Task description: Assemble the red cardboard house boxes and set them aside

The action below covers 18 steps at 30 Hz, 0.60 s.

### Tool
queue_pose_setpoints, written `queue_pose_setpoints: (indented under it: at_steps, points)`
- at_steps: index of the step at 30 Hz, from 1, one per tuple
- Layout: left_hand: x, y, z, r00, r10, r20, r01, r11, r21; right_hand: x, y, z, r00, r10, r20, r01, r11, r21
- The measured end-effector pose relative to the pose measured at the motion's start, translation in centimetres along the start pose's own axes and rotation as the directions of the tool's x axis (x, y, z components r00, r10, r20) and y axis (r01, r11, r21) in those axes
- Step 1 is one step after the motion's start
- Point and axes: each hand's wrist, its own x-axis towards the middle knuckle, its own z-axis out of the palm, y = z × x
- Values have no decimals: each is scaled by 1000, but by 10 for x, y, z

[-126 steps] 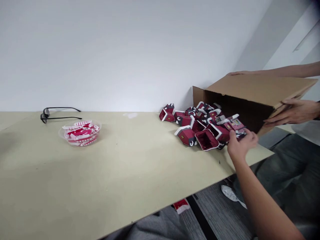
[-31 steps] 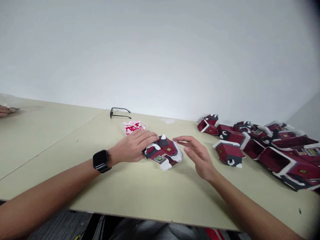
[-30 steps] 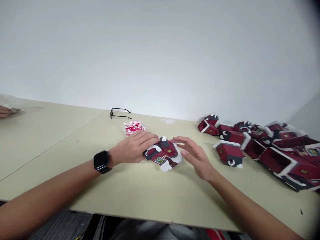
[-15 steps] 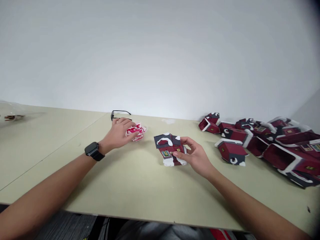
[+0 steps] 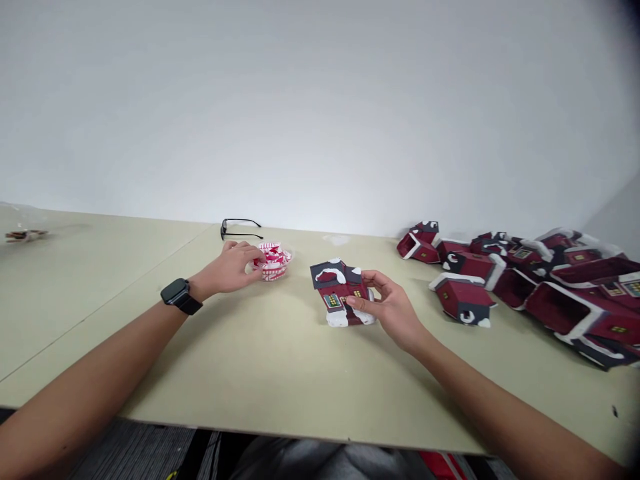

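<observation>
A small dark red house (image 5: 343, 297) with a grey roof and white snow-like trim stands at the middle of the table. My right hand (image 5: 393, 310) holds it by its right side, thumb on the front and fingers behind. Left of it is a clear bowl (image 5: 290, 255) with red-and-white striped pieces (image 5: 273, 265). At the bowl's left edge is my left hand (image 5: 233, 268), its thumb and fingers curved apart around the rim, with nothing seen held in it.
Several similar red houses (image 5: 463, 300) lie heaped on the right side of the table (image 5: 280, 380). Black glasses (image 5: 241, 228) rest behind my left hand. A clear plastic bag (image 5: 25, 223) with small pieces is at the far left.
My left hand has drawn back a little to the left, uncovering more of the striped pieces. The house in my right hand has shifted slightly upward in view.
</observation>
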Motion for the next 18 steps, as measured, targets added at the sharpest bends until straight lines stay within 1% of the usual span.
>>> queue_pose_setpoints:
  at_steps: [6, 9, 11, 14, 18]
  points:
    - [0, -2, -1, 999, -23, 25, 23, 999, -28, 1, -1, -1, 999, -35, -34, 35, 999, -17]
    - [0, -1, -2, 999, -32, 32, 34, 998, -52, 2, 1, -2, 999, -22, -40, 22, 1000, -3]
    - [1, -2, -1, 999, -42, 26, 43, 997, -63, 2, 3, -2, 998, -18, -60, 19, 1000, 8]
    - [3, -5, 3, 999, -54, -4, 54, 996, -69, 4, 5, -3, 994, -49, -102, 52, 998, 27]
    - [5, -12, 8, 999, -48, -18, 47, 998, -45, 7, 5, -3, 992, -52, -117, 63, 994, 87]
